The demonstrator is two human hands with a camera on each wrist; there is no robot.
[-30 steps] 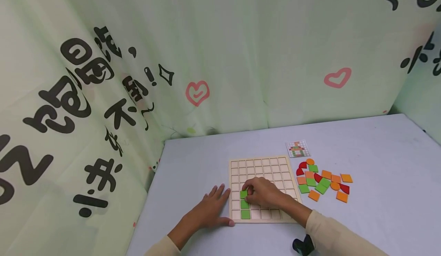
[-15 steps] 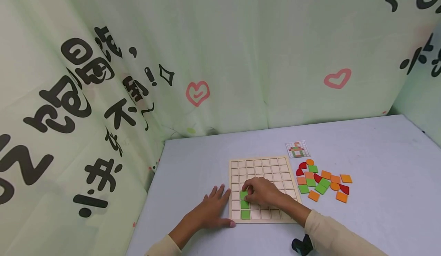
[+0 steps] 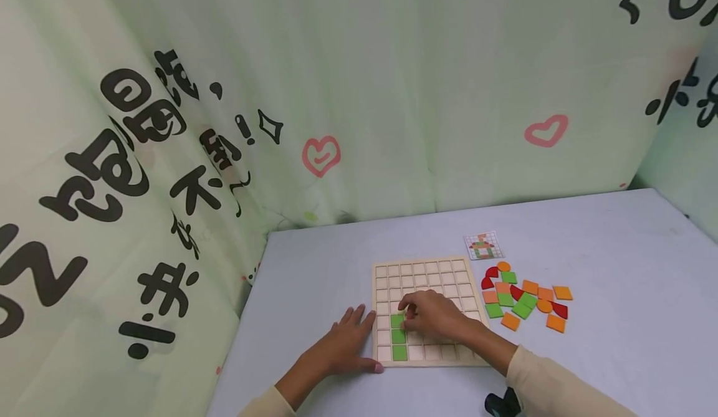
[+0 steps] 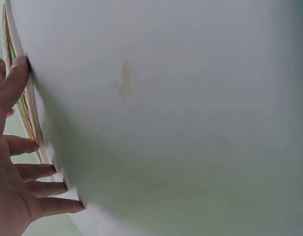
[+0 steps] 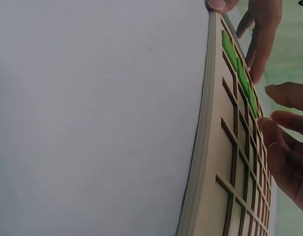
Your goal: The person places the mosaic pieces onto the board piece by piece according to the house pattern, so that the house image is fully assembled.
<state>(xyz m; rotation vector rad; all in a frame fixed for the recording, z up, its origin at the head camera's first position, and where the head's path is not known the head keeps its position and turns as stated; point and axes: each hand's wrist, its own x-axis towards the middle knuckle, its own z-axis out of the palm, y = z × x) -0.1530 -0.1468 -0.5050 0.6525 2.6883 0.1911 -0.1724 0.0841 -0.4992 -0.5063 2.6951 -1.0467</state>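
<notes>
A square wooden grid board (image 3: 443, 270) lies on the white-covered table. Three green square tiles sit in its second column from the left: a bottom tile (image 3: 399, 353), a middle tile (image 3: 399, 336) and a top tile (image 3: 397, 321). My right hand (image 3: 434, 316) hovers over the board beside the top tile, fingers loosely bent. In the right wrist view its fingertips (image 5: 271, 91) are apart, with nothing between them, and the tiles lie flat. My left hand (image 3: 344, 345) is spread at the board's left edge, its thumb (image 4: 19, 66) touching the near-left corner.
Right of the board lie loose tiles: orange squares (image 3: 555, 323), green squares (image 3: 508, 277), red quarter-round pieces (image 3: 560, 310) and orange circles (image 3: 503, 267). A printed pattern card (image 3: 483, 245) is behind them. A black device (image 3: 503, 402) shows beneath my right sleeve. A patterned curtain (image 3: 426, 93) hangs behind the table.
My right hand has drawn slightly right, off the top green tile, which now shows more fully. The left hand stays in place. The head view has shifted a little.
</notes>
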